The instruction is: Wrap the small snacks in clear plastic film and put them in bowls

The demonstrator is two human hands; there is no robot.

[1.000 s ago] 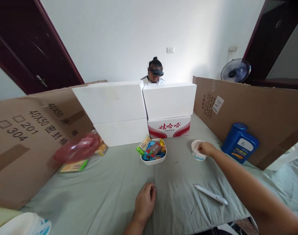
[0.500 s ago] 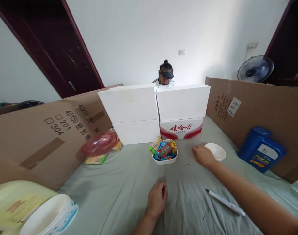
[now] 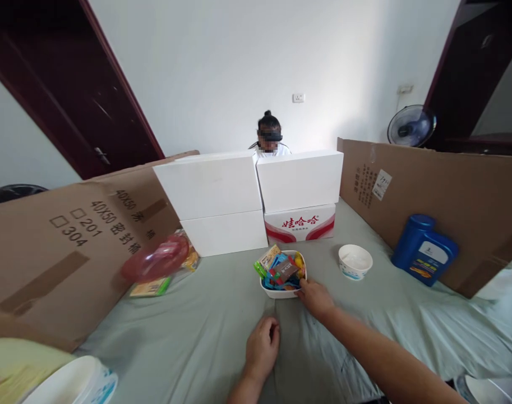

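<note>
A white bowl (image 3: 281,293) full of small coloured snack packets (image 3: 280,269) stands in the middle of the grey-green cloth. My right hand (image 3: 317,297) rests at the bowl's near right rim, fingers curled against it. My left hand (image 3: 262,348) lies on the cloth nearer to me, fingers loosely curled, nothing visible in it. A small empty white bowl (image 3: 355,261) stands to the right of the snack bowl, apart from both hands.
White foam boxes (image 3: 247,196) and a red-printed carton (image 3: 301,223) stand behind the bowls, with a person seated beyond them. Cardboard sheets (image 3: 49,241) wall both sides. A blue jug (image 3: 424,249) is at right, a pink dish (image 3: 155,259) at left, a white tub (image 3: 70,384) near left.
My right hand left the small white bowl and moved left to the snack bowl's rim. The pen on the cloth is out of view now. My left hand stayed put.
</note>
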